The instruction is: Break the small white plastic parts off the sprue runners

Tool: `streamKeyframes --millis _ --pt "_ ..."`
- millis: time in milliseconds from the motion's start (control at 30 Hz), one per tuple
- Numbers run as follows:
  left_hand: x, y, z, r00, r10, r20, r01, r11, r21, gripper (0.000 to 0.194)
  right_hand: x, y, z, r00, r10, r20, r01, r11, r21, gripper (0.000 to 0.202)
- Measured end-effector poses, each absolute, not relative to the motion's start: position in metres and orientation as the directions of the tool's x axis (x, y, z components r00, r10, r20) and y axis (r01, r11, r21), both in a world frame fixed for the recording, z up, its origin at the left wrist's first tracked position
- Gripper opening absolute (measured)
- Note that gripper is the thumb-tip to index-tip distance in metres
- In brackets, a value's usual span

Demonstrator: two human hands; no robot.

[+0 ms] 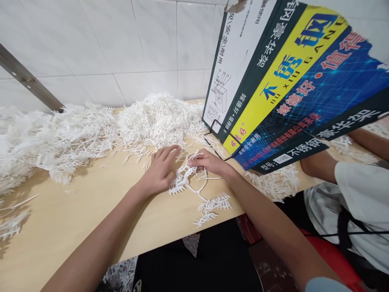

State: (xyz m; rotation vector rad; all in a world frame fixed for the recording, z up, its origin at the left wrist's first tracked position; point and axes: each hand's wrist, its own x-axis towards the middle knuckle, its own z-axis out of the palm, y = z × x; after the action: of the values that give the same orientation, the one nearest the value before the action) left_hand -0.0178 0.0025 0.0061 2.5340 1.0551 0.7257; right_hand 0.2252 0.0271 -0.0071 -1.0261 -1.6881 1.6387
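My right hand pinches a white branching plastic sprig between thumb and fingertips. The sprig has a thin looping stem with comb-like clusters of small prongs, and it hangs low over the table. Just left of it is my left hand, palm down, with its fingers stretched out and apart. Its fingertips are near the front of a heap of small white plastic pieces. The thumb lies close to the sprig's left cluster; whether it touches cannot be made out.
A wooden-coloured table runs along a tiled wall. More white pieces are heaped at left. A tall printed cardboard panel stands tilted at right, with a black cord by its base. Beyond it sits another person in a white sleeve.
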Motion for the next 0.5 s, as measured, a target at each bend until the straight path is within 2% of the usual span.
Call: streamKeyframes --millis 100,133,233,333,400,500 --pt "-0.021 -0.002 0.013 0.684 0.682 0.257 0.492 -0.692 0.528 0.038 0.225 0.027 -0.007 -0.553 0.828 -0.093 0.126 -0.027 -0.992 0.042" --pt "-0.022 -0.003 0.015 0.708 0.670 0.224 0.466 -0.681 0.566 0.036 0.225 0.027 -0.006 -0.560 0.824 -0.082 0.120 -0.017 -0.993 0.043" --pt "-0.023 -0.004 0.017 0.732 0.667 0.137 0.402 -0.586 0.704 0.046 0.225 0.026 0.000 -0.592 0.805 -0.047 0.111 0.024 -0.993 0.046" --pt "-0.024 -0.003 0.016 0.663 0.735 0.139 0.332 -0.456 0.826 0.057 0.225 0.024 0.006 -0.608 0.793 -0.031 0.122 0.055 -0.991 0.048" --pt "-0.023 -0.002 0.015 0.641 0.755 0.134 0.303 -0.410 0.861 0.057 0.224 0.024 0.007 -0.613 0.790 -0.031 0.133 0.064 -0.989 0.047" --pt "-0.021 0.000 0.013 0.684 0.717 0.132 0.313 -0.452 0.835 0.047 0.224 0.024 0.008 -0.622 0.782 -0.034 0.145 0.073 -0.987 0.048"
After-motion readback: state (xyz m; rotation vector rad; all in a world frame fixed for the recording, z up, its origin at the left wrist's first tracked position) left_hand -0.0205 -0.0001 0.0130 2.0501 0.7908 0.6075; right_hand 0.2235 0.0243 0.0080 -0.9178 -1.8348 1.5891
